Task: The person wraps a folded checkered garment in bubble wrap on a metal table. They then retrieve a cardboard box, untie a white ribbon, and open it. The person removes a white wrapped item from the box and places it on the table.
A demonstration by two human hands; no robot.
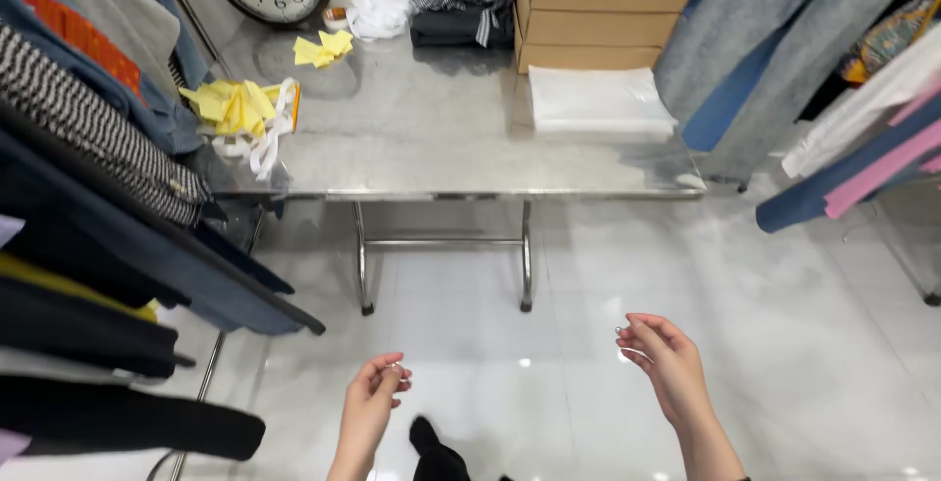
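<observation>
White tiled floor (784, 344) runs under a far steel table (441, 148), with hanging clothes (98, 197) at left. Near, the left hand (372, 407) pinches something tiny at its fingertips; what it is cannot be told. Right of it, the right hand (667, 358) pinches a small metal ring (619, 330), probably light, stiff and slippery, best nipped by its rim.

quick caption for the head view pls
Left hand and right hand pinch small items over a glossy floor before a steel table.
</observation>
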